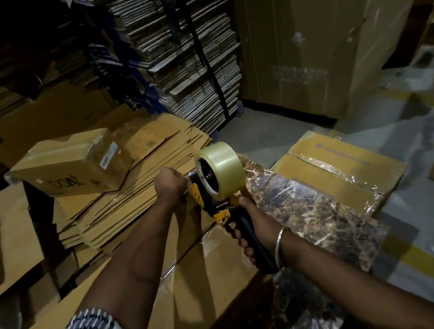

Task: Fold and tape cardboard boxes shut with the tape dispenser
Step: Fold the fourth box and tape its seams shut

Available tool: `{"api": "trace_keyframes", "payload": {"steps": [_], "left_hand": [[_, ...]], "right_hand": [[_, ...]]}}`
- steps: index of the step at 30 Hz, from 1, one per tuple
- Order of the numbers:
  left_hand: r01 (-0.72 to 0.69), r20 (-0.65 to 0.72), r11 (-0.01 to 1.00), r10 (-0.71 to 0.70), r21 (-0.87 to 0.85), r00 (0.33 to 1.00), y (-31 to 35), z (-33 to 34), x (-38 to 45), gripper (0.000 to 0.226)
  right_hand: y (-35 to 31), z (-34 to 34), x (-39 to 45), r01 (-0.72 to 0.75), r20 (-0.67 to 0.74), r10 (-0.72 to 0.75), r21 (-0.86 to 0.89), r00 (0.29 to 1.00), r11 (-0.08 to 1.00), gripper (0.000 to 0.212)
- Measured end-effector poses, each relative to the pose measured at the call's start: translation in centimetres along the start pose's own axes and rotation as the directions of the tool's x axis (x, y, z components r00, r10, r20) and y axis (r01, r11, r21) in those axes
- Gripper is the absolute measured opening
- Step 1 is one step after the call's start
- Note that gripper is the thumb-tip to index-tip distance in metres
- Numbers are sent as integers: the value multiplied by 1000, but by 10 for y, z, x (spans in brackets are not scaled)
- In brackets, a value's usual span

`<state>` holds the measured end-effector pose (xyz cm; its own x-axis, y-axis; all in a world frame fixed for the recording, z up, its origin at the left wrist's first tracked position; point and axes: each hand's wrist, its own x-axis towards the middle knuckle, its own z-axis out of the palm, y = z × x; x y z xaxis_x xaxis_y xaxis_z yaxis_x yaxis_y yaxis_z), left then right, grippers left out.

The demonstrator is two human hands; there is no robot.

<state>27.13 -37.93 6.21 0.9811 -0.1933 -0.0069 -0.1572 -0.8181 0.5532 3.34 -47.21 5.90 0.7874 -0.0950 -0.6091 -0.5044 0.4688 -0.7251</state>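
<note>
Currently the right hand [248,231] grips the black handle of the tape dispenser [219,191], raised above the cardboard box [198,289] on the counter [311,207]. The left hand [170,182], fingers curled, pinches something at the dispenser's front, probably the tape end. Both forearms extend forward. The dispenser is likely light and rigid; hold the handle. The film is thin and sticky.

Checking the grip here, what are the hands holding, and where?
Right hand grips the tape dispenser by its black handle. Left hand is curled at its front end, apparently pinching the tape; unclear.
</note>
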Motion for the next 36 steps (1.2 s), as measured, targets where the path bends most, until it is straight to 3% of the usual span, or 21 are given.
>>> {"api": "trace_keyframes", "payload": {"steps": [9,16,23,27,36], "left_hand": [[-8,98,1000,8,0,995,-21,6,13,13],[218,136,976,-213,-24,968,-33,11,5,24],[-120,60,993,120,-5,991,-47,11,-25,43],[-140,109,987,132,74,985,-56,8,-28,57],[-113,75,967,98,227,992,-58,16,-22,55]], "right_hand": [[-2,0,8,-20,24,20,-29,1000,999,74],[-5,-1,13,-59,5,59,-29,998,998,77],[-8,-3,19,-77,18,78,-51,997,996,78],[-11,0,19,-98,10,99,-77,995,992,77],[-16,-10,3,-137,-33,133,-207,991,969,78]]}}
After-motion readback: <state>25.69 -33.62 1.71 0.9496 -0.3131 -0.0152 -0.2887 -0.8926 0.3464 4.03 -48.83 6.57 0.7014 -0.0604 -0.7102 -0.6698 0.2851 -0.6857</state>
